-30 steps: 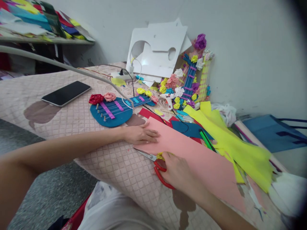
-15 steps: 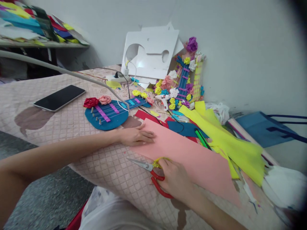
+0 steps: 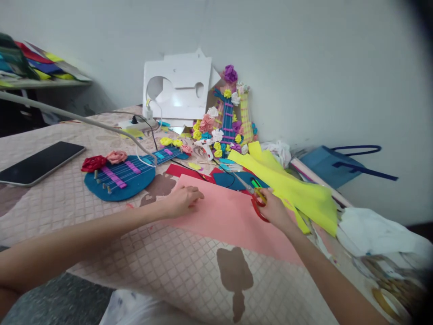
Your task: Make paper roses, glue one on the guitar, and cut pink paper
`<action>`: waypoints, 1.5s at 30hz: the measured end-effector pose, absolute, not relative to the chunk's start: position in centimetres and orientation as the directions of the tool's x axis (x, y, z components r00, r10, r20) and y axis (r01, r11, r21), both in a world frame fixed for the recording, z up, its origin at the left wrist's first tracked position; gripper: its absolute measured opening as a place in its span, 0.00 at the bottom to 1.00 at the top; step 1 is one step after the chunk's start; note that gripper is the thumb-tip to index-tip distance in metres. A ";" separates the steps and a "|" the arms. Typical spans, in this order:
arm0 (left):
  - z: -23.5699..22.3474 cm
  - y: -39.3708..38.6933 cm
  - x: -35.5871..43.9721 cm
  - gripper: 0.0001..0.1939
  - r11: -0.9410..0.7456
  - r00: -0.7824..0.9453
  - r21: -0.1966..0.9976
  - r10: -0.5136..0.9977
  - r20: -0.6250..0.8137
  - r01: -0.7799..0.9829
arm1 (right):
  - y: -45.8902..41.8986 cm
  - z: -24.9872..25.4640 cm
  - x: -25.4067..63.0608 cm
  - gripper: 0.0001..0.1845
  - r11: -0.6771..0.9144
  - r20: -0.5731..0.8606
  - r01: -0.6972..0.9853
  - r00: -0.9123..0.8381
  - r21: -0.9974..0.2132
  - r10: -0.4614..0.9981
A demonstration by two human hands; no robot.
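Observation:
A large pink sheet lies flat on the table in front of me. My left hand is over its left end, fingers apart and slightly bent, holding nothing. In my right hand is a pair of scissors with red and yellow handles. Their blades point away to the upper left, above the sheet's far edge and a dark blue piece. Close to the blades lies a green-and-black cutter or marker, partly hidden by the scissors. Yellow sheets spread beyond my right hand.
A blue guitar-shaped craft with paper flowers sits left, near a phone. A white glue gun, flowered crafts and white cut-out boards stand behind. A pale cable crosses the left side.
My right hand has carried the scissors from the sheet's near edge across to its far side. My left hand's fingers have bent from lying flat. The view has swung right.

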State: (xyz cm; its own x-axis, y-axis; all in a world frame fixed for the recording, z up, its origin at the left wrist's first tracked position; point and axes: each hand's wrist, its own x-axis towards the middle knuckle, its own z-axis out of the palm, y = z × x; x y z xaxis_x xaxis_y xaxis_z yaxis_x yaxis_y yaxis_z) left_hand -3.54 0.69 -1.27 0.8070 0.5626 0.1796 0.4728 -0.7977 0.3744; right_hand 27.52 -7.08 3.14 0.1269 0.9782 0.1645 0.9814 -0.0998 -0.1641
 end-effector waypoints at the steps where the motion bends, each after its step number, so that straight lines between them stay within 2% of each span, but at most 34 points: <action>1: -1.3 0.8 -3.3 0.11 -0.792 0.807 0.385 0.565 0.172 0.473 | -6.2 2.8 28.1 0.13 -0.088 0.167 0.982 0.117 -0.169 0.979; 4: -1.5 1.0 -3.0 0.05 -0.794 0.818 0.409 0.550 0.170 0.449 | -4.3 1.6 28.8 0.14 -0.056 0.160 0.983 0.085 -0.176 0.983; 10: -1.5 0.5 -3.2 0.11 -0.761 0.787 0.461 0.587 0.189 0.457 | -3.8 -0.1 28.2 0.14 -0.044 0.165 0.984 0.073 -0.172 0.984; 12: -1.6 0.3 -3.2 0.09 -0.753 0.795 0.473 0.585 0.163 0.457 | -4.2 0.0 28.1 0.14 -0.040 0.181 0.986 0.070 -0.164 0.981; 14: -1.7 0.2 -3.2 0.07 -0.764 0.807 0.466 0.568 0.159 0.446 | -4.5 0.7 28.3 0.14 -0.037 0.197 0.988 0.067 -0.152 0.978; 19: -2.1 -0.2 -3.0 0.06 -0.813 0.792 0.381 0.552 0.261 0.441 | -4.2 3.6 29.7 0.14 -0.047 0.244 0.991 0.077 -0.126 0.967; 26: -1.5 -0.8 -3.3 0.09 -0.834 0.829 0.338 0.518 0.212 0.435 | -1.2 7.2 33.4 0.15 -0.093 0.335 0.993 0.112 -0.073 0.936; 29: -1.1 -1.4 -3.4 0.17 -0.834 0.837 0.339 0.513 0.191 0.435 | -0.3 7.4 34.7 0.16 -0.095 0.347 0.994 0.107 -0.051 0.932; 32: -0.8 -1.7 -2.5 0.25 -0.800 0.805 0.332 0.571 0.164 0.500 | 0.2 7.1 35.3 0.16 -0.081 0.341 0.996 0.087 -0.031 0.936; 35: -0.7 -1.2 -0.8 0.22 -0.728 0.732 0.353 0.664 0.153 0.587 | 0.3 6.9 35.5 0.16 -0.078 0.334 0.997 0.079 -0.015 0.939; 39: -0.9 0.8 1.2 0.14 -0.611 0.647 0.381 0.762 0.043 0.694 | 0.3 6.8 35.6 0.16 -0.094 0.331 0.996 0.086 0.007 0.940; 42: -0.7 1.8 1.5 0.08 -0.624 0.668 0.419 0.742 0.053 0.660 | 0.3 6.7 36.1 0.15 -0.104 0.319 0.994 0.093 0.019 0.943; 45: 0.0 2.0 0.9 0.06 -0.640 0.701 0.479 0.710 0.070 0.601 | 0.6 6.8 37.0 0.16 -0.127 0.306 0.991 0.113 0.028 0.945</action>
State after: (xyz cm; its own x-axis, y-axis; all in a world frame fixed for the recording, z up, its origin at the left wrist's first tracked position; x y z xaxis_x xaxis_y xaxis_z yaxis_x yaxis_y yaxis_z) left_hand 0.94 1.97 -0.01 0.7008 0.7099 0.0695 0.6007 -0.6399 0.4793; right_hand 37.05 0.64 6.84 0.1127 0.9454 0.3057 0.9915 -0.1272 0.0280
